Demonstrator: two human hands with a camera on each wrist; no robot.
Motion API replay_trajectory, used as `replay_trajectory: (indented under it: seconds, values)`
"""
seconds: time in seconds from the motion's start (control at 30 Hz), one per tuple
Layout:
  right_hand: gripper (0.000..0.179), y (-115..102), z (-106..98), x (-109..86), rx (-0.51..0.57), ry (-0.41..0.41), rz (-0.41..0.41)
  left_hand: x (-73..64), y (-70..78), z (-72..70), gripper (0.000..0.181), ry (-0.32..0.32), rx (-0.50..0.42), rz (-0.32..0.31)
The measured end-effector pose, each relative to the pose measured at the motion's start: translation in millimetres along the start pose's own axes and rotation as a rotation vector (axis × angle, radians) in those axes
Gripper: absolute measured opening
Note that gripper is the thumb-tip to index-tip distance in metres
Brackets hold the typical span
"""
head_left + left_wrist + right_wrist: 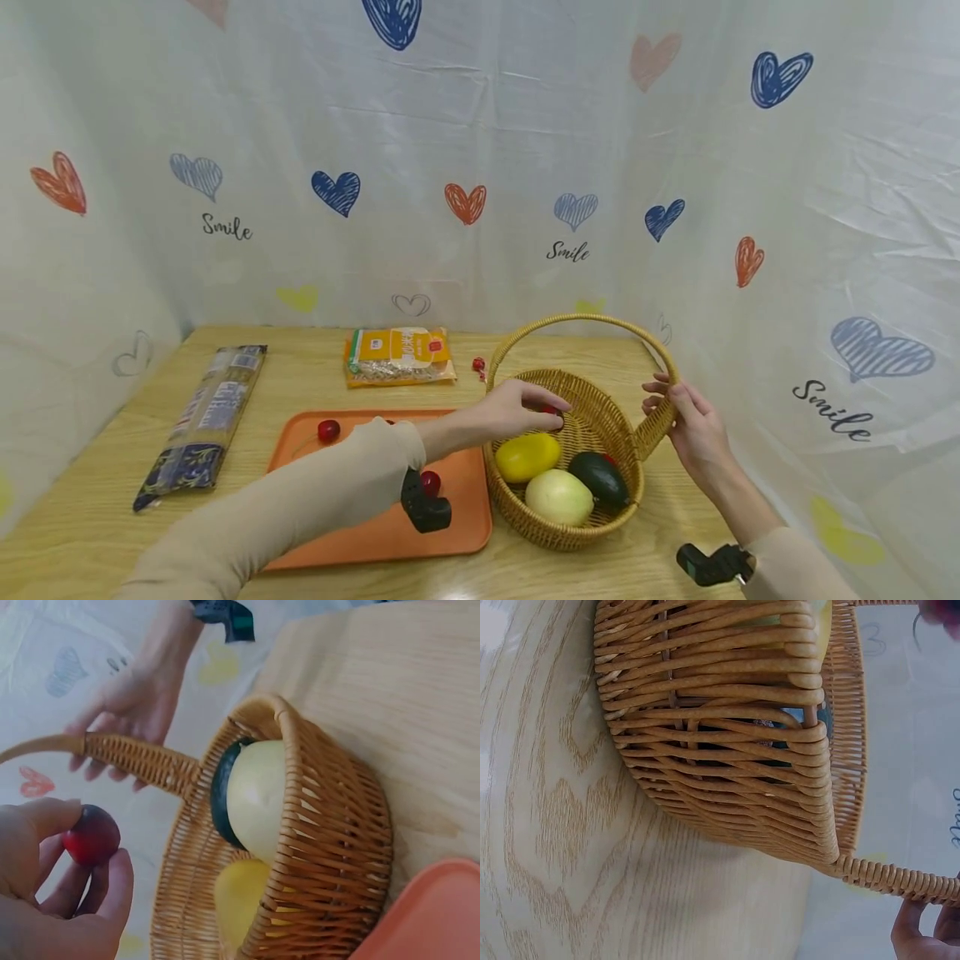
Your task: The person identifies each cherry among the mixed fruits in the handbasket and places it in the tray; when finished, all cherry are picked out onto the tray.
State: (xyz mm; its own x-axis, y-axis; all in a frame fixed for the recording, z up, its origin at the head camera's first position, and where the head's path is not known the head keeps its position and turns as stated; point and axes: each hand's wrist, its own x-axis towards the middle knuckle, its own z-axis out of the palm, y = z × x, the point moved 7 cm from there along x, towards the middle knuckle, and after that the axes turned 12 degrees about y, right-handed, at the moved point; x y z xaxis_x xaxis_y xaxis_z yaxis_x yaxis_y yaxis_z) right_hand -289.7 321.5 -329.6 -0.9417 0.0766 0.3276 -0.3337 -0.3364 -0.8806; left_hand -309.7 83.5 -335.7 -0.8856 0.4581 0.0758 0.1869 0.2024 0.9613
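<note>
My left hand [512, 408] is over the wicker basket [517, 510], inside its handle arch. Thumb and fingers pinch a dark red cherry [91, 836], held above the basket's inside. My right hand [697, 425] grips the right lower part of the basket handle [581, 317], fingers behind and thumb in front. Inside the basket lie a yellow oval fruit [528, 457], a pale round fruit [558, 497] and a dark green avocado-shaped one [598, 477]. A bit of red [611, 460] shows behind the green one, mostly hidden.
Left of the basket, an orange tray [375, 546] bears cherries [328, 430], partly covered by my left arm. A long printed packet [206, 417] lies at far left. Behind the tray are an orange food bag [400, 357] and a small red object [478, 365]. Heart-printed curtains enclose the table.
</note>
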Motion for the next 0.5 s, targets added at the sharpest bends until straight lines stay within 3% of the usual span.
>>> replay_trajectory:
  seconds: [0.3, 0.5]
  values:
    - [0.032, 0.6, 1.3, -2.5, 0.033, -0.028, -0.012, -29.0, 1.3, -22.7, 0.027, -0.070, -0.031, -0.026]
    - [0.032, -0.6, 5.4, -0.7, 0.045, -0.042, -0.010, -43.6, -4.3, -44.1, 0.030, -0.132, -0.106, -0.027]
